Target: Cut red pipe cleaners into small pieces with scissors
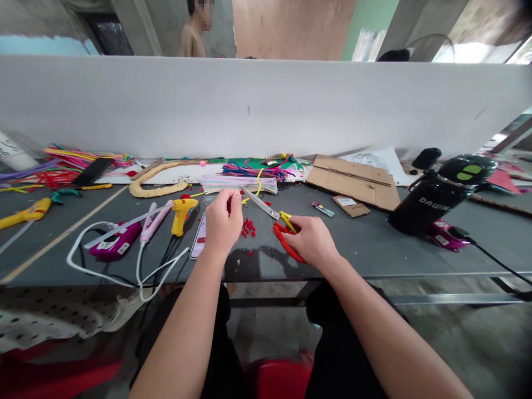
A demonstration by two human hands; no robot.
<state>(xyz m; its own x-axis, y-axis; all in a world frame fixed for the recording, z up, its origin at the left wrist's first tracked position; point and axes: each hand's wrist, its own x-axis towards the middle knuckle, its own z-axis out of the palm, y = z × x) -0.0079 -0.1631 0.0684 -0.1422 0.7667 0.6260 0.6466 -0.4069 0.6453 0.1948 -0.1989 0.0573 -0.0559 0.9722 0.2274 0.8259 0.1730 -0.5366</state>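
My right hand (310, 241) is closed around the handles of a pair of scissors (266, 209) with red and yellow grips. Their blades point up and left, toward the fingertips of my left hand (224, 219). That hand is closed in a pinch; whatever lies between its fingers is too small or hidden to make out. A bent yellow pipe cleaner (260, 182) shows just beyond the blades, and I cannot tell whether it touches my fingers. Several small red pieces (248, 228) lie on the grey table between my hands. A phone (198, 238) is partly covered by my left hand.
On the left are a yellow glue gun (182, 213), a purple power strip (116, 242), a pink tool (155, 221) and white cable. Bundled pipe cleaners (239, 184) lie behind my hands. To the right are cardboard (353, 180) and a black tumbler (436, 194). A white partition (266, 111) bounds the back.
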